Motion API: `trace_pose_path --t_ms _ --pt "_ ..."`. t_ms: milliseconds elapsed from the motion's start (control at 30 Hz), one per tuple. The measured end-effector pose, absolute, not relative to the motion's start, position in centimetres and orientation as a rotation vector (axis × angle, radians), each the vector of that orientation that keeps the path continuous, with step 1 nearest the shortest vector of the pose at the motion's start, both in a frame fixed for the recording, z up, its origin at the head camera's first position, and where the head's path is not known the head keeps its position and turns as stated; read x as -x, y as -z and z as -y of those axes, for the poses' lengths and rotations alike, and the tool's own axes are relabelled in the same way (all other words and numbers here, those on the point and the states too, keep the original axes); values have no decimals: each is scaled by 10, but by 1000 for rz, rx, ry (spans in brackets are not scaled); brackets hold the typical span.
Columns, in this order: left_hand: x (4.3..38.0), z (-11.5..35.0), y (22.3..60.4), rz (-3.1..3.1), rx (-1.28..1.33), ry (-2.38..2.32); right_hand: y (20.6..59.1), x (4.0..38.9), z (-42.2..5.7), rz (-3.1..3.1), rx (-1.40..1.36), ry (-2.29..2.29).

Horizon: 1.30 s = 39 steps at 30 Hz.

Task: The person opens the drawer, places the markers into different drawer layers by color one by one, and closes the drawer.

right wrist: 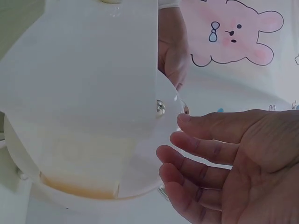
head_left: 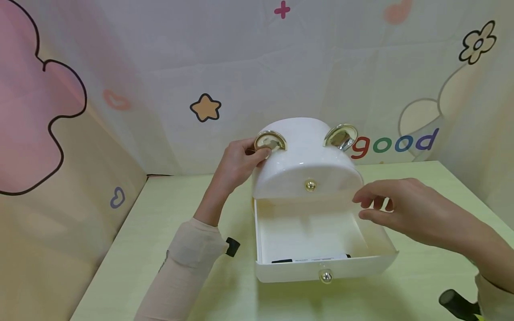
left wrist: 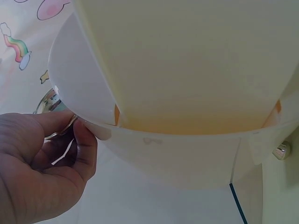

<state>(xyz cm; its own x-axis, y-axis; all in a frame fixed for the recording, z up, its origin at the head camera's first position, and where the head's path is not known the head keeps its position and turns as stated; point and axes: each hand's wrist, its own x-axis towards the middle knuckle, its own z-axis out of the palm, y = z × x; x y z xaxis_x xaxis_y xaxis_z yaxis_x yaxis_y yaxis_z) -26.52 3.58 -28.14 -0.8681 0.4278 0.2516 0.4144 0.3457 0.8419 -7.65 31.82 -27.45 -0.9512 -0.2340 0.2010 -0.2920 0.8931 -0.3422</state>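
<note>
A glossy white storage box (head_left: pixel 305 151) with two gold ears stands on the table. Its lower drawer (head_left: pixel 287 273) is pulled out toward me. Inside it, against the front wall, lies a white marker with black ends (head_left: pixel 321 258). My left hand (head_left: pixel 237 164) grips the left gold ear (head_left: pixel 271 140), thumb on its front and fingers behind. At the drawer's right side hovers my right hand (head_left: pixel 405 209), fingers loosely bent and nothing in them; the right wrist view shows its palm beside the box.
Gold knobs mark the upper front (head_left: pixel 310 185) and the drawer front (head_left: pixel 325 276). The right gold ear (head_left: pixel 341 137) sticks out on the far side. Behind the pale green table (head_left: pixel 188 196) hangs a printed cloth (head_left: pixel 241 58), with more cloth at both sides.
</note>
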Motion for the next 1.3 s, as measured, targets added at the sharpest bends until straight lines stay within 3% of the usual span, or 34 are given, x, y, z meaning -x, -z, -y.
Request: trace_pose_path --t_ms 800,1300 --pt "266 -36 279 -2566 -785 -1588 286 63 -381 2867 -139 -410" --pt "264 -37 281 -2564 -792 -1590 310 54 -426 2728 24 -550"
